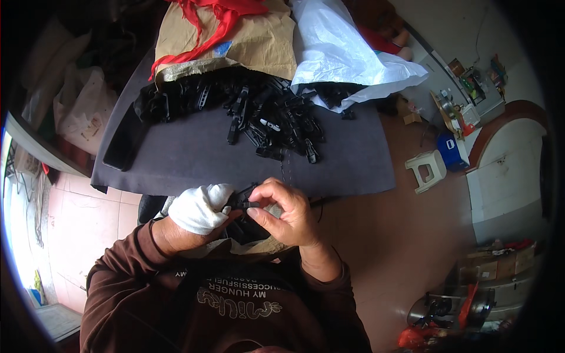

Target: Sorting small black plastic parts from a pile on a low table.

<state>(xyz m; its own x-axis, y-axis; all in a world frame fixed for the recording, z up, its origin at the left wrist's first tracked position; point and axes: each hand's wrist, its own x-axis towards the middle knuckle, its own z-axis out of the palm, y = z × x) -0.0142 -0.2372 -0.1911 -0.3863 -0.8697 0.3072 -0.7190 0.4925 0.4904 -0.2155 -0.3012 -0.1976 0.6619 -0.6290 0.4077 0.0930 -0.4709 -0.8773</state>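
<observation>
My left hand (201,209), wrapped in a white cloth or glove, is closed around a small black plastic part (240,199) in front of my chest. My right hand (286,213) pinches the right end of that same part between thumb and forefinger. Its exact kind is too small and dark to make out. Beyond my hands, a heap of similar black plastic parts (276,120) lies on the grey cloth-covered table (206,162). One piece in the heap has a whitish face. Below my hands, more black parts sit in my lap, partly hidden.
A brown sack (235,44) with red strips and a white plastic sack (335,50) spill black parts at the table's far side. A dark phone-like slab (125,141) lies at the left. On the floor to the right stand a cream stool (425,170) and a blue box (452,152).
</observation>
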